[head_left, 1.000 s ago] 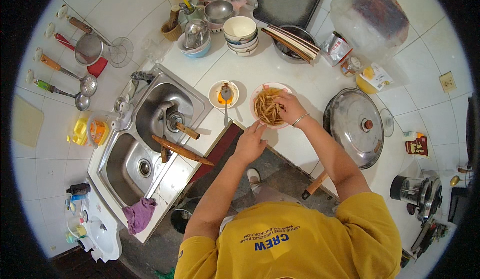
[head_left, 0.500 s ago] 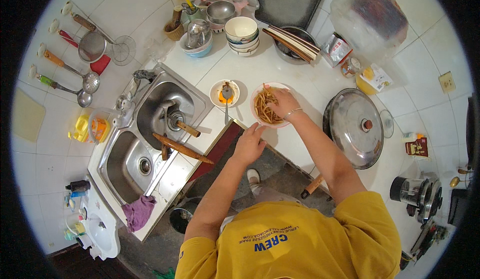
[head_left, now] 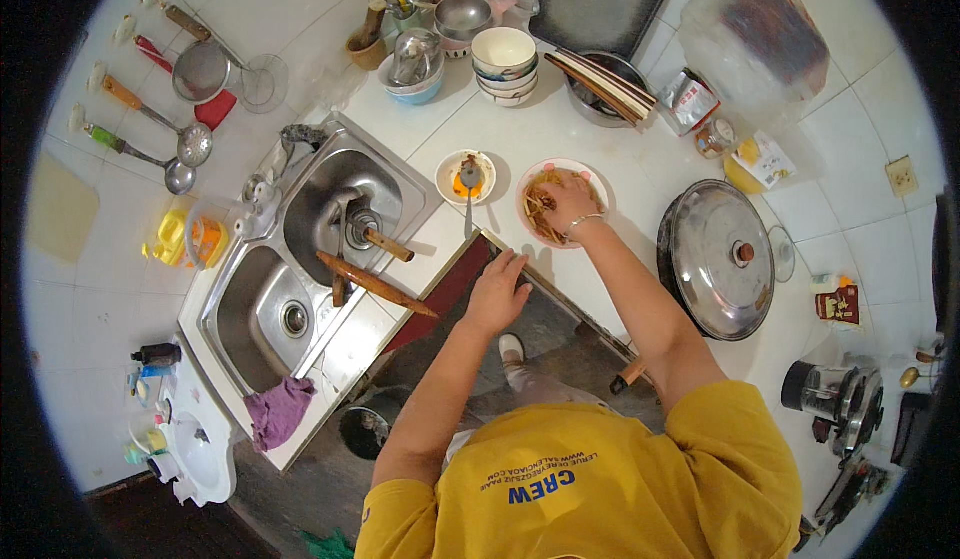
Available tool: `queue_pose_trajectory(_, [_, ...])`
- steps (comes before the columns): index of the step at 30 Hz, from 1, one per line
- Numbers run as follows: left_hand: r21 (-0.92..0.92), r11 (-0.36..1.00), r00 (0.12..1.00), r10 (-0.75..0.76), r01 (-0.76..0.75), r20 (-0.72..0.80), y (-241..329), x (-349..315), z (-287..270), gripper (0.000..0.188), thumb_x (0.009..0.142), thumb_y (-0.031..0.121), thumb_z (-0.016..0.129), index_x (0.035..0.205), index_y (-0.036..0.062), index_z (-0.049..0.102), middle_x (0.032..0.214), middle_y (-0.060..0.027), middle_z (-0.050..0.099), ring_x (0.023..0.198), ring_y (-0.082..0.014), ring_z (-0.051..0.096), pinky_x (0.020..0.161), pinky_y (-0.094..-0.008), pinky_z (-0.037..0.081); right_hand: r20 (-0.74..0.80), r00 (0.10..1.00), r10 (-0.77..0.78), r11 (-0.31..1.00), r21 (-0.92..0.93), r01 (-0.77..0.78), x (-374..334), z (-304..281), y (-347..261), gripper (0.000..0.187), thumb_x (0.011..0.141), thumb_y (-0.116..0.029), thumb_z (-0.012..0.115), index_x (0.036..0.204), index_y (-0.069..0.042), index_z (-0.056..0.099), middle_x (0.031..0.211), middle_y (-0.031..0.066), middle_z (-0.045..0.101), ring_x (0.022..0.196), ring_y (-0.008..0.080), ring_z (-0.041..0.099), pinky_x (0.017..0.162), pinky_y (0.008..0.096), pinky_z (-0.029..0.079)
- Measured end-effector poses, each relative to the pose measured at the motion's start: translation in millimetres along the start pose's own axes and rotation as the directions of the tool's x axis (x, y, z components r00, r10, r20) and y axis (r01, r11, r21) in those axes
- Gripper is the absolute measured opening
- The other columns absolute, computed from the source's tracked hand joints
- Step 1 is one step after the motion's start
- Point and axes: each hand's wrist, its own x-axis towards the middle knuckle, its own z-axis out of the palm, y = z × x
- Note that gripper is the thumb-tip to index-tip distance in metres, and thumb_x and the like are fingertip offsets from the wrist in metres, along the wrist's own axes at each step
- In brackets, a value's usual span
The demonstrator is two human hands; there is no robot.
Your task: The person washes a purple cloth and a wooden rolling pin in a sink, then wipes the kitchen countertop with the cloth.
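A white plate (head_left: 592, 173) of thin brown fried strips (head_left: 541, 217) stands on the white counter in front of me. My right hand (head_left: 567, 199) is over the plate, its fingers curled down into the strips; a bracelet sits on that wrist. My left hand (head_left: 497, 289) lies flat on the counter's front edge, fingers apart, holding nothing. Just left of the plate is a small saucer (head_left: 449, 181) with orange sauce and a metal spoon (head_left: 468, 191) across it.
A steel double sink (head_left: 300, 259) lies to the left, with a wooden-handled tool (head_left: 375, 284) across it and a purple rag (head_left: 280, 409). A big pan under a metal lid (head_left: 720, 259) is on the right. Stacked bowls (head_left: 503, 64), a pot with chopsticks (head_left: 600, 84) and hanging ladles (head_left: 150, 119) are behind.
My right hand has shifted slightly up and left within the plate of strips. My left hand has stayed on the counter edge.
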Motion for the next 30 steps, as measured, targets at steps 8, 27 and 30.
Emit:
queue_pose_trajectory(8, [-0.036, 0.997, 0.997, 0.065, -0.066, -0.031, 2, 6, -2, 0.051, 0.079, 0.013, 0.061, 0.126, 0.0055, 0.044, 0.13, -0.0222, 0.042, 0.117, -0.0385, 0.043, 0.098, -0.0429, 0.037, 0.127, 0.992, -0.023, 0.983, 0.182, 0.0, -24, 2, 37, 0.037, 0.077, -0.015, 0.062, 0.113, -0.006, 0.057, 0.109, 0.0193, 0.058, 0.104, 0.0326, 0.054, 0.091, 0.0393, 0.042])
queue_pose_trajectory(27, [-0.052, 0.838, 0.455, -0.345, 0.543, -0.821, -216, -331, -155, 0.041, 0.076, 0.012, 0.065, 0.115, 0.003, 0.054, 0.116, -0.019, 0.054, 0.112, -0.0354, 0.048, 0.096, -0.0411, 0.036, -0.091, 0.717, -0.691, 0.577, 0.529, 0.623, -109, 42, -328, 0.026, 0.082, -0.015, 0.058, 0.105, -0.004, 0.06, 0.115, 0.0184, 0.055, 0.11, 0.0339, 0.05, 0.095, 0.0385, 0.04])
queue_pose_trajectory(30, [-0.012, 0.576, 0.269, -0.4, 0.817, -0.876, -249, -424, -165, 0.044, 0.071, 0.014, 0.065, 0.112, 0.0029, 0.055, 0.116, -0.0197, 0.053, 0.109, -0.0389, 0.047, 0.094, -0.0473, 0.036, 0.088, 0.559, -0.825, 0.485, 0.618, 0.619, -139, 87, -399, 0.027, 0.081, -0.015, 0.059, 0.108, -0.008, 0.061, 0.117, 0.0166, 0.055, 0.111, 0.0327, 0.05, 0.096, 0.0379, 0.04])
